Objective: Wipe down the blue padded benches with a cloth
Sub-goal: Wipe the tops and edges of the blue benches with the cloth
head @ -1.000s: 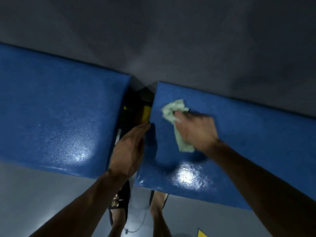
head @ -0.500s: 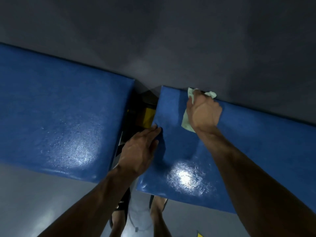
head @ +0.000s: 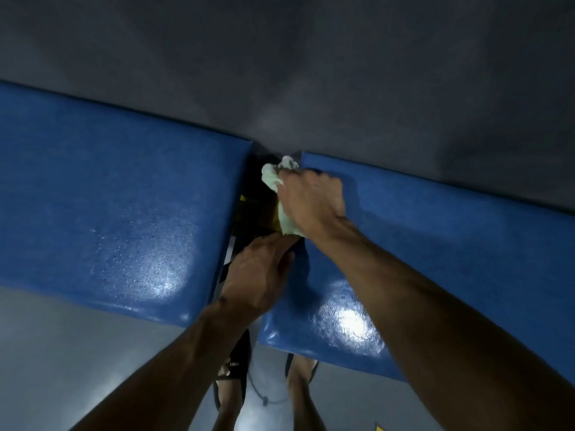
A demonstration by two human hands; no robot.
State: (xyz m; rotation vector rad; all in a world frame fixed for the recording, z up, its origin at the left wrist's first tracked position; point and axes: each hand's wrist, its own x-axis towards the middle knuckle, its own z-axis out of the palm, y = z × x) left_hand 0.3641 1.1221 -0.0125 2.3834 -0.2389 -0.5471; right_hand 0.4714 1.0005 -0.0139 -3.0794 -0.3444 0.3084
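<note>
Head view: your right hand point(head: 311, 203) has its fingers curled round a crumpled pale green cloth point(head: 275, 178) and presses it on the left edge of the right blue bench point(head: 435, 244), at the far corner next to the grey wall point(head: 280, 73). Part of the cloth hangs over the gap point(head: 252, 194) between the two pads; a lower fold shows under the heel of the hand.

Your left hand point(head: 258, 275) lies flat, fingers straight and together, holding nothing. Its fingertips touch the same bench edge just below the cloth, near the right wrist.

The left blue bench point(head: 109, 213) sits apart across the gap, with nothing on it. Both pads show glare spots near their front edges.

Inside the gap it's dark, with something yellow; can't tell what it is.

Below the benches: grey floor point(head: 62, 353), your feet in dark sandals point(head: 236, 362), and a thin cord point(head: 264, 396) between them.
</note>
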